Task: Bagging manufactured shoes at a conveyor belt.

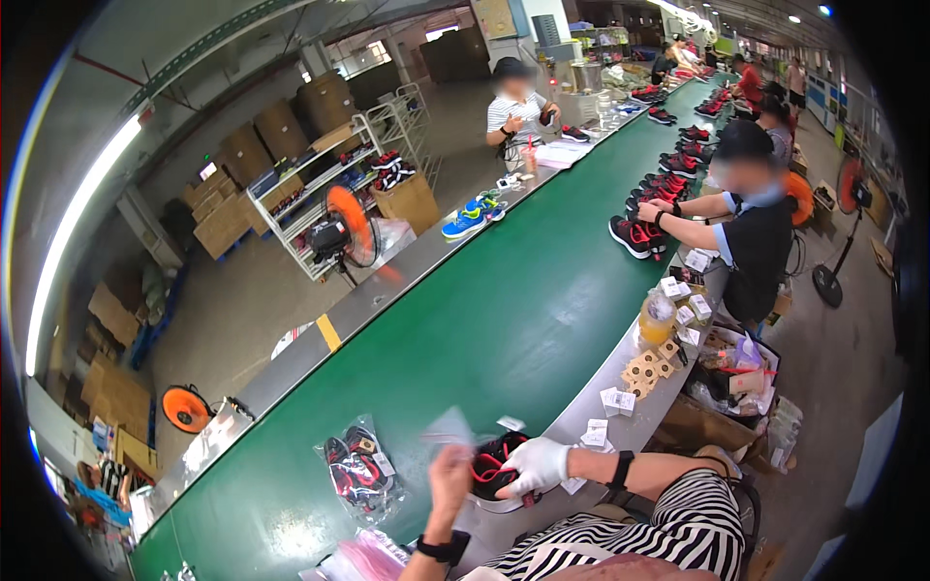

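Observation:
At the near edge of the green belt, my right hand, in a white glove, is closed on a black-and-red sneaker. My bare left hand is raised just left of the sneaker. Its fingers pinch a thin whitish sheet, blurred, so I cannot tell if it is paper or plastic. Farther left, a clear plastic bag with a pair of black-and-red sneakers in it lies on the belt. A pile of pinkish clear plastic bags lies by my left forearm.
White tags, brown cards and a jug of yellow liquid stand along the metal ledge at right. A co-worker handles sneakers up the green belt. Blue sneakers sit on the far ledge, near an orange fan.

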Tool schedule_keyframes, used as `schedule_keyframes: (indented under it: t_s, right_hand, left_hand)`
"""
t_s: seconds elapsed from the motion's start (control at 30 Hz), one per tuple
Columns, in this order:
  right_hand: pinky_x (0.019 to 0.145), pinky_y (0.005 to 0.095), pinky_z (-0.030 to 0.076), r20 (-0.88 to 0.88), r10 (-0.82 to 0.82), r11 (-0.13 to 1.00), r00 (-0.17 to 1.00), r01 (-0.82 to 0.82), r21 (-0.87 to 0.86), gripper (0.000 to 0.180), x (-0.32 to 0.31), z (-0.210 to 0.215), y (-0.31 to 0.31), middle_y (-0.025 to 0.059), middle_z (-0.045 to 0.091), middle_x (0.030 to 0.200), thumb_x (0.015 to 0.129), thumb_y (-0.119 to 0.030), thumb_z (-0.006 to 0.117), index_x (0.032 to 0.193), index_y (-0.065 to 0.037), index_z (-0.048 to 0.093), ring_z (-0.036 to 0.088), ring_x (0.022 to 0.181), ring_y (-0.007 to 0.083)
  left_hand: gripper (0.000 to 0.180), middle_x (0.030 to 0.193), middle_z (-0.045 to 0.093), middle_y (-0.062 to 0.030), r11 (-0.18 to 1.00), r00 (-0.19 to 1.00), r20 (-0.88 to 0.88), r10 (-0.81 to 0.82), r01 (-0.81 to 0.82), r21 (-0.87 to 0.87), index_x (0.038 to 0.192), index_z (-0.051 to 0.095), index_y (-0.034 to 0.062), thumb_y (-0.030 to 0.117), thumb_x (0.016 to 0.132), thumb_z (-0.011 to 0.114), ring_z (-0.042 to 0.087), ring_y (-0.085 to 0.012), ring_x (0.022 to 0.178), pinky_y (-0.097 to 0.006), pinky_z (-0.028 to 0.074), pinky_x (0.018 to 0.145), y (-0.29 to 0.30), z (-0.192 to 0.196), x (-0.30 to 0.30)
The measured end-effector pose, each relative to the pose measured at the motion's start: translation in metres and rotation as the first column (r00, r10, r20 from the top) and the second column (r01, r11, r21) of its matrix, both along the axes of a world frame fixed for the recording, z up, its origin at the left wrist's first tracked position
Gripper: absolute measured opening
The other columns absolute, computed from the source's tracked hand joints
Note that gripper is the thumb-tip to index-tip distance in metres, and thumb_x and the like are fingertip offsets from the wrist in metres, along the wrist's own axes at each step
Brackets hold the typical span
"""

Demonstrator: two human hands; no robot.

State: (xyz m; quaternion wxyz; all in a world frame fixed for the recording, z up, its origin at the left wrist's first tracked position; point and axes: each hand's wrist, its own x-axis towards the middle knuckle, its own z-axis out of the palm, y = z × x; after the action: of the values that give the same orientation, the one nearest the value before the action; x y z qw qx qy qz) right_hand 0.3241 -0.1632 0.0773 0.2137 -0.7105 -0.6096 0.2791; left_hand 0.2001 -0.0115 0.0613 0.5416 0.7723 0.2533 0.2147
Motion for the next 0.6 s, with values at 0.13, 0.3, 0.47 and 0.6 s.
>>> schedule_keyframes:
  t_s: [0.13, 0.3, 0.47, 0.6]
  right_hand:
    - [0.053, 0.0409, 0.045, 0.314, 0.138, 0.984, 0.939, -0.165, 0.061, 0.044, -0.013, 0.019, 0.002, 0.0141, 0.059, 0.059, 0.068, -0.052, 0.057, 0.065, -0.008, 0.064, 0.058, 0.057, 0.0314]
    - [0.051, 0.0411, 0.044, 0.485, 0.441, 0.846, 0.755, -0.530, 0.054, 0.040, -0.036, 0.069, 0.021, 0.0131, 0.057, 0.054, 0.066, -0.046, 0.059, 0.058, -0.007, 0.064, 0.057, 0.052, 0.0320]
    - [0.052, 0.0406, 0.044, 0.488, 0.582, 0.778, 0.650, -0.620, -0.103, 0.038, -0.044, 0.078, 0.015, 0.0123, 0.058, 0.055, 0.064, -0.043, 0.061, 0.058, -0.006, 0.064, 0.057, 0.053, 0.0314]
    - [0.051, 0.0406, 0.043, 0.467, 0.623, 0.728, 0.628, -0.684, -0.052, 0.035, -0.068, 0.087, 0.003, 0.0113, 0.058, 0.055, 0.062, -0.042, 0.062, 0.059, -0.007, 0.064, 0.057, 0.053, 0.0308]
  left_hand:
    - [0.020, 0.057, 0.050, -0.0113, 0.974, 0.996, -0.007, -0.086, 0.085, 0.210, 0.078, 0.055, -0.0007, 0.018, 0.084, 0.053, 0.048, -0.0106, 0.058, -0.030, 0.041, 0.051, -0.017, 0.033, 0.029]
    - [0.009, 0.060, 0.053, -0.0134, 0.894, 0.972, 0.003, -0.235, 0.214, 0.394, 0.077, 0.053, -0.0010, 0.007, 0.082, 0.052, 0.049, -0.0169, 0.056, -0.034, 0.040, 0.051, 0.032, 0.072, 0.070]
    - [0.006, 0.066, 0.050, -0.0216, 0.550, 0.645, -0.151, -0.749, 0.732, 0.402, 0.082, 0.050, 0.0000, 0.004, 0.077, 0.052, 0.047, -0.0351, 0.057, -0.040, 0.040, 0.054, -0.022, 0.098, 0.067]
    - [0.009, 0.067, 0.053, -0.0198, 0.725, 0.814, -0.158, -0.559, 0.573, 0.382, 0.084, 0.053, -0.0015, 0.007, 0.081, 0.054, 0.050, -0.0204, 0.060, -0.035, 0.042, 0.056, 0.009, 0.068, 0.054]
